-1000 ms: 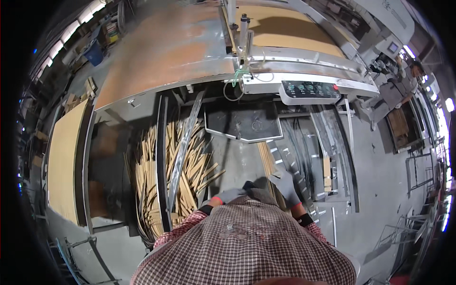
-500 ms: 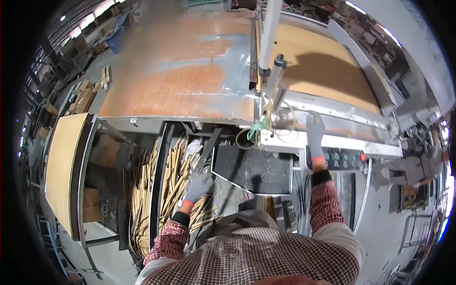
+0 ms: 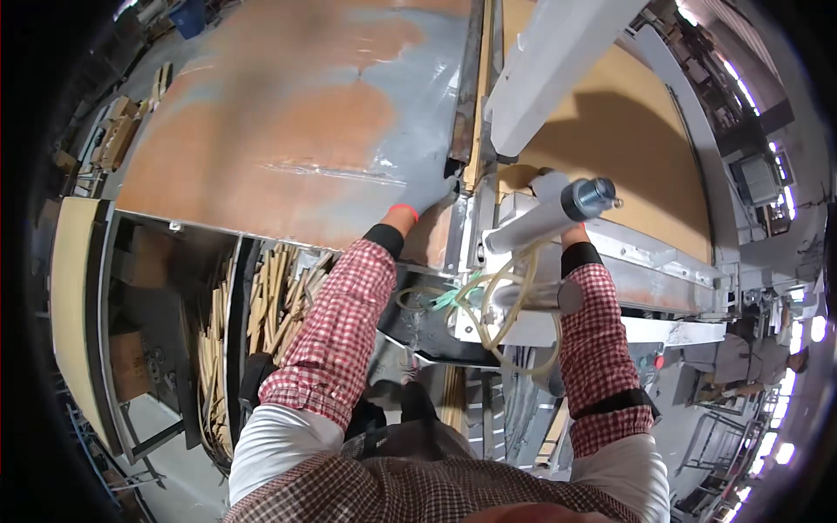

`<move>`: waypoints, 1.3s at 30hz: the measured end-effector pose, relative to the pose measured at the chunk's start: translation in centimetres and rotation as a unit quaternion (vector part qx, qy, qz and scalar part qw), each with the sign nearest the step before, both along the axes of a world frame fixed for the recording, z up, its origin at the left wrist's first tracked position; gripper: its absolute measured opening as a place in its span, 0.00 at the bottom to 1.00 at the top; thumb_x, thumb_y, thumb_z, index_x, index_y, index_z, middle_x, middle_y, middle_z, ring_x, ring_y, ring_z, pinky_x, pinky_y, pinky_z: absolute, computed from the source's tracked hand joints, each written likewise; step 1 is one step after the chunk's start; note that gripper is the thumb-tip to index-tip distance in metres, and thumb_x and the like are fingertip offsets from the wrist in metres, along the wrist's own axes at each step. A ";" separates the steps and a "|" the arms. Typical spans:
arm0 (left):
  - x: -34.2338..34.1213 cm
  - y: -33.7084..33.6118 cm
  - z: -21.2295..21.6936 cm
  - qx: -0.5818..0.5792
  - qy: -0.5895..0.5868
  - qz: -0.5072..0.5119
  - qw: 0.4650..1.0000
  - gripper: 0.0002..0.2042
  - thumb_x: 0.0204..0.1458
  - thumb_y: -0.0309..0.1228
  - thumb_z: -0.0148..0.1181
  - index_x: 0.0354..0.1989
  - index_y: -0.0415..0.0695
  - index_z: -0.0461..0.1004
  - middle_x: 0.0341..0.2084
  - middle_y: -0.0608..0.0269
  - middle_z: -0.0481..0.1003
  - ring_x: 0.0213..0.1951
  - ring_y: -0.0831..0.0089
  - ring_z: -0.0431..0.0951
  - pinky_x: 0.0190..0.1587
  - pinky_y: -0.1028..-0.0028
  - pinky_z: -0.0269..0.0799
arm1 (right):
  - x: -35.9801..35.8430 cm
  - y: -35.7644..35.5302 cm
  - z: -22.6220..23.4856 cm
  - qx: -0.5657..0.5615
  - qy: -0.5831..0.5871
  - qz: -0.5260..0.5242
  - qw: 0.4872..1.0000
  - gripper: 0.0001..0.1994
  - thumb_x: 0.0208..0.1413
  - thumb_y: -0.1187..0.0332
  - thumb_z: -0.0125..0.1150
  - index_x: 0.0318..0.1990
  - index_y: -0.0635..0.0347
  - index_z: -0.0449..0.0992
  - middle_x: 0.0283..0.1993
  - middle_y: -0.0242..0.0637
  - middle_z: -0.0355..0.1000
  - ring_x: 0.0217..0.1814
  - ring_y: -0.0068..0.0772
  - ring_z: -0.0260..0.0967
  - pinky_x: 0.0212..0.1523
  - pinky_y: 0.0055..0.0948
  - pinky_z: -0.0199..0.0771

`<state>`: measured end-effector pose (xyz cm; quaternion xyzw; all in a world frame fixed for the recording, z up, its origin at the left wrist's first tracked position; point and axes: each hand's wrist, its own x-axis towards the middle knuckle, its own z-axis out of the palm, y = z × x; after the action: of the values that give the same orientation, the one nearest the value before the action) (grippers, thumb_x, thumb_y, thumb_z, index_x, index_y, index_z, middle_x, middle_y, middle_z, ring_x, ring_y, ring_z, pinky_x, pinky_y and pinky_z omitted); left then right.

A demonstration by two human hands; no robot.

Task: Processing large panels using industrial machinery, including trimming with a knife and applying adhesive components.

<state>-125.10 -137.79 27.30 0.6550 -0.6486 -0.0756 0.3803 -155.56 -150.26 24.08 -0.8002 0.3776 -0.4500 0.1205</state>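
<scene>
My left hand (image 3: pixel 429 197), in a grey glove with a red cuff, reaches to the right edge of the large table, beside the lower end of a dark metal bar (image 3: pixel 464 113). Its grey blends into the tabletop, so its fingers are hard to make out. My right hand (image 3: pixel 547 185), also gloved, is at the near edge of the tan board (image 3: pixel 615 148) on the machine bed. A metal cylinder (image 3: pixel 540 222) with a threaded dark end covers part of this hand and hides its grip. Pale hoses (image 3: pixel 514 279) loop below the cylinder, between my forearms.
The large table (image 3: pixel 261 148) has an orange-brown and grey surface. A thick white beam (image 3: pixel 558 70) slants over the tan board. Thin wooden strips (image 3: pixel 270 301) are piled beneath the table. A panel-topped stand (image 3: pixel 74 296) is at left. A person (image 3: pixel 750 359) is at far right.
Both hands have moved forward: my left from above the wood strips to the table's right edge, my right from near the control panel to the tan board. The view has shifted closer over the machine.
</scene>
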 end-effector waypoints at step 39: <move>-4.0 -9.8 -5.4 0.338 0.494 0.030 0.801 0.45 0.53 0.65 0.41 0.53 0.25 0.66 0.51 0.33 0.68 0.57 0.53 0.67 0.58 0.67 0.60 | 3.2 1.3 4.3 0.080 0.307 -0.201 0.927 0.06 0.46 0.67 0.53 0.31 0.56 0.70 0.34 0.44 0.70 0.37 0.50 0.70 0.36 0.44 0.72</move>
<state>-129.08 -147.55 21.88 0.6348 -0.2865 -0.5918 0.4059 -152.36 -148.95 28.33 -0.7944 0.5839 -0.1647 -0.0304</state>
